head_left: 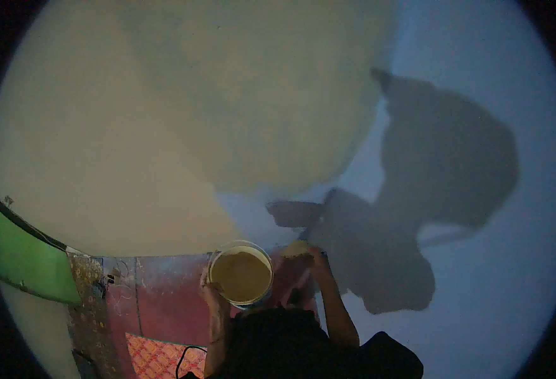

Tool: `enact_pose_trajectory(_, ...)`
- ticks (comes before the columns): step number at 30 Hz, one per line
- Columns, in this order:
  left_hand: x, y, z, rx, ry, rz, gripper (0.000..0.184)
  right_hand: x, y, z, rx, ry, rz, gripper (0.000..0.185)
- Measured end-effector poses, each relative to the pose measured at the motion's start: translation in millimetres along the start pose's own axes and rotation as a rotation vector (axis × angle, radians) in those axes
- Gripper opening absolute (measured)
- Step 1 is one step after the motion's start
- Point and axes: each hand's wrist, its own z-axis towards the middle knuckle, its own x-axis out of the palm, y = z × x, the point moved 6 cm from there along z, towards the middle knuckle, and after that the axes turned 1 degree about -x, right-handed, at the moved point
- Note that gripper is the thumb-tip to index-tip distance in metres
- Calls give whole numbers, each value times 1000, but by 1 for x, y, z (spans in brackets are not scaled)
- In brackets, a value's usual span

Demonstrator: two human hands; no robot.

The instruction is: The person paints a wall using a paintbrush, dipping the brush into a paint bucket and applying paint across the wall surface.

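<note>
A round bucket (266, 285) of tan-brown paint (243, 278) is in front of my body, seen from above. My left hand (209, 283) is closed on the bucket's left side. Just right of the bucket, my right hand (316, 256) grips a paintbrush (296, 249), whose wide bristle end carries tan paint and points left. The brush is close to the lower wall; whether it touches cannot be made out. Ahead is the wall, with a tan painted area (132, 139) on the left and top and a blue area (480, 284) on the right.
My dark shadow (442, 151) falls over the blue part. Below is a reddish floor (164, 297) with a patterned orange mat (158, 355). A green panel (31, 252) and a cable (183, 360) show at lower left.
</note>
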Motion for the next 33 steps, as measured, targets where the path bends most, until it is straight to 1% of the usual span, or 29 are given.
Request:
enact_pose_trajectory(2,1,-1,-2,-34,-75,-124,47,8,3,-12,212,109,332,27)
enact_pose_trajectory(3,5,-2,-3,-44,-100,-168,53,8,3,-10,207,116,326,27)
enact_pose_trajectory(5,13,-12,-6,-5,-80,-83,51,10,13,-6,0,157,-61,24)
enact_pose_trajectory(6,18,-18,-9,-4,-79,-86,51,11,12,-1,-3,158,-63,24)
enact_pose_trajectory(7,27,-24,-12,12,-30,-77,52,13,25,4,-253,164,-230,23)
enact_pose_trajectory(8,33,-29,-14,26,18,-67,53,13,32,6,-377,172,-314,23)
enact_pose_trajectory(9,36,-31,-15,27,18,-68,53,16,43,4,-503,168,-396,22)
enact_pose_trajectory(11,38,-33,-16,1,-15,-82,43,34,71,-1,-149,271,-246,26)
enact_pose_trajectory(12,36,-34,-19,4,-17,-84,43,45,89,-14,-149,274,-248,26)
enact_pose_trajectory(14,43,-41,-20,56,114,-12,33,73,133,-50,-238,314,-168,37)
enact_pose_trajectory(15,47,-46,-22,58,116,-14,33,89,161,-77,-241,315,-168,37)
enact_pose_trajectory(17,49,-46,-27,-72,-12,41,38,114,216,-132,-320,352,-10,45)
enact_pose_trajectory(18,47,-43,-25,-69,-5,39,38,120,227,-142,-327,352,-9,45)
enact_pose_trajectory(20,42,-40,-23,-62,-5,64,37,131,240,-157,-298,419,92,38)
enact_pose_trajectory(21,40,-35,-22,-66,1,65,37,129,233,-150,-301,413,92,38)
enact_pose_trajectory(23,37,-31,-20,-77,7,-73,31,130,208,-129,-280,381,-293,32)
enact_pose_trajectory(24,40,-35,-22,-78,15,-72,31,136,205,-131,-286,376,-290,32)
enact_pose_trajectory(26,49,-45,-27,16,110,21,30,139,214,-134,-624,127,-758,30)
enact_pose_trajectory(27,49,-44,-27,17,114,20,30,140,219,-137,-628,124,-757,30)
enact_pose_trajectory(29,42,-39,-26,-16,-5,5,30,145,247,-150,-830,16,-764,37)
enact_pose_trajectory(30,41,-34,-22,-18,-4,6,30,143,257,-142,-832,-66,-735,41)
enact_pose_trajectory(31,42,-34,-21,18,41,10,32,142,272,-133,-833,-144,-707,45)
enact_pose_trajectory(32,44,-36,-24,54,86,12,34,151,303,-140,-870,-114,-624,47)
enact_pose_trajectory(33,41,-34,-24,51,83,9,34,159,341,-150,-906,-84,-540,50)
